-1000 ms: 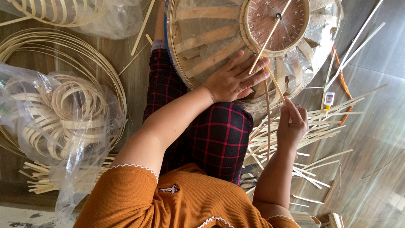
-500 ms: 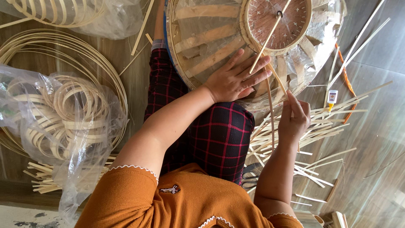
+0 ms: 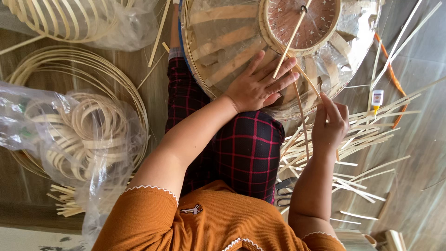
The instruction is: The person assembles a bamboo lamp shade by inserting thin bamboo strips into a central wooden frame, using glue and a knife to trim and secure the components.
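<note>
1. Left hand (image 3: 260, 88) was seen spread flat, fingers splayed wide, pressed on the woven bamboo frame (image 3: 223, 46) that rested on the lap; nothing was gripped by it.
2. Right hand (image 3: 329, 124) was seen loosely curled, with thumb and fingertips pinched on a thin bamboo strip (image 3: 302, 121) that ran down from the frame's rim.
3. The frame was made of flat, pale bamboo slats fanned out under a glossy clear plastic film, bounded by a round rim. A reddish-brown round disc (image 3: 302, 18), dotted with small pale marks, was set at its centre.
4. A second slim stick (image 3: 290, 44) was laid slantwise across the disc and over the left hand's fingers.
5. A loose heap of split bamboo strips (image 3: 367, 135) was spread on the wooden floor (image 3: 418, 162) just beside the right hand.
6. A small glue bottle (image 3: 377, 98) with an orange tip was lying near those strips, beside an orange cord (image 3: 395, 86).
7. Coiled bamboo hoops in a crumpled clear plastic bag (image 3: 79, 135) were lying to the left, partly over larger bare bamboo rings (image 3: 93, 69).
8. Scissors (image 3: 284, 190) were partly hidden between the red-and-black checked trousers (image 3: 241, 148) and the right forearm.
</note>
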